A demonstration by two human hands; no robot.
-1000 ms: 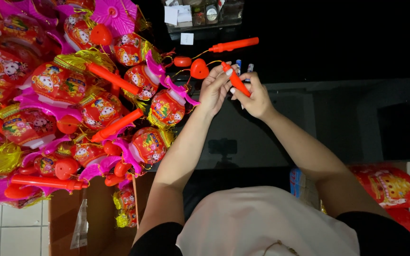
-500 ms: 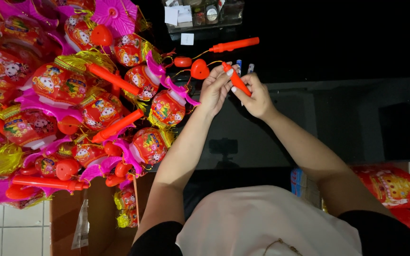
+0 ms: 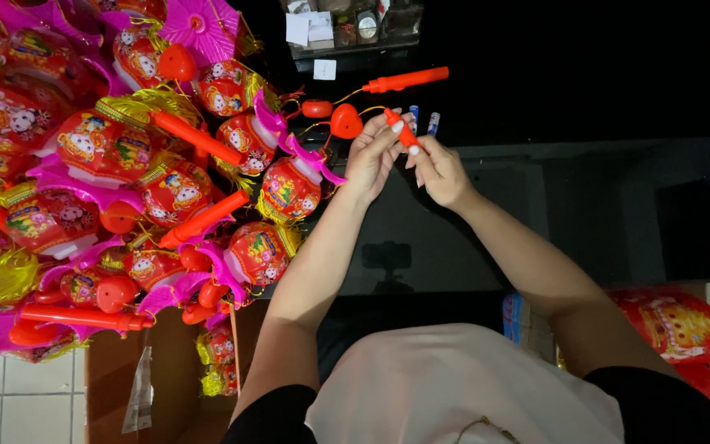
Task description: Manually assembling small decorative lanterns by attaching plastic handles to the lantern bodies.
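Observation:
Both my hands are raised over a dark table top [image 3: 585, 197] and meet on a short orange plastic stick [image 3: 402, 131]. My left hand [image 3: 371, 154] pinches its upper end with the fingertips. My right hand [image 3: 439, 171] grips its lower end from the right. A red heart-shaped piece [image 3: 345, 121] lies just left of my left fingers, tied to a thin yellow cord. Two small blue and white cylinders [image 3: 422, 120], like batteries, lie just beyond the stick.
A big heap of red and pink toy lanterns [image 3: 149, 181] with orange sticks fills the left side. A second orange stick [image 3: 408, 80] lies farther back. A cardboard box [image 3: 166, 378] stands at lower left, and a wrapped red lantern [image 3: 675, 325] at lower right.

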